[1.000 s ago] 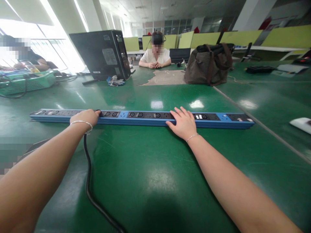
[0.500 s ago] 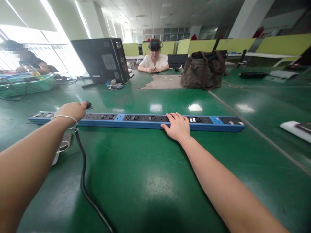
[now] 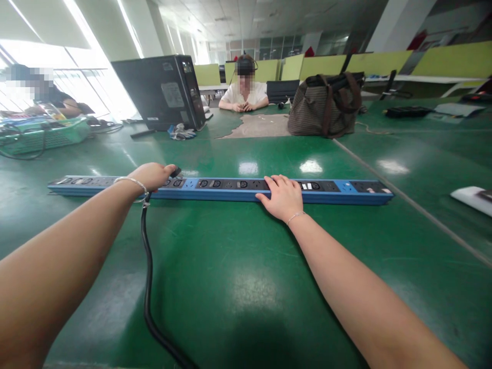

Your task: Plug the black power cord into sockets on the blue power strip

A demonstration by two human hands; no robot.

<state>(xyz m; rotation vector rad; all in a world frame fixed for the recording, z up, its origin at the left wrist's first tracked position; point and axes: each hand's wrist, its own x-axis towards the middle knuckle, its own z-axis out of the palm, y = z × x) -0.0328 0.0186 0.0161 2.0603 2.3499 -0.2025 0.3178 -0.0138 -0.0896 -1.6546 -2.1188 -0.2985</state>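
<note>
A long blue power strip [image 3: 228, 195] with black and blue socket faces lies across the green table. My left hand [image 3: 151, 176] is closed around a black power plug [image 3: 176, 172], held just above the strip's left half, near a blue socket. From beneath that hand a thick black cable [image 3: 146, 266] hangs down and runs toward the bottom edge. My right hand [image 3: 283, 197] lies over the strip right of its middle, fingers spread on top and thumb along the front side, covering some sockets.
A black computer case [image 3: 154, 95] stands at the back left with gloves [image 3: 181, 132] beside it. A brown bag [image 3: 321, 107] sits at the back right. A green basket [image 3: 57, 134] is far left, a white object [image 3: 471, 199] far right. Another person [image 3: 246, 95] sits across the table.
My left hand has moved right along the power strip with the plug, and the cable has shifted right with it. My right hand stays on the strip.
</note>
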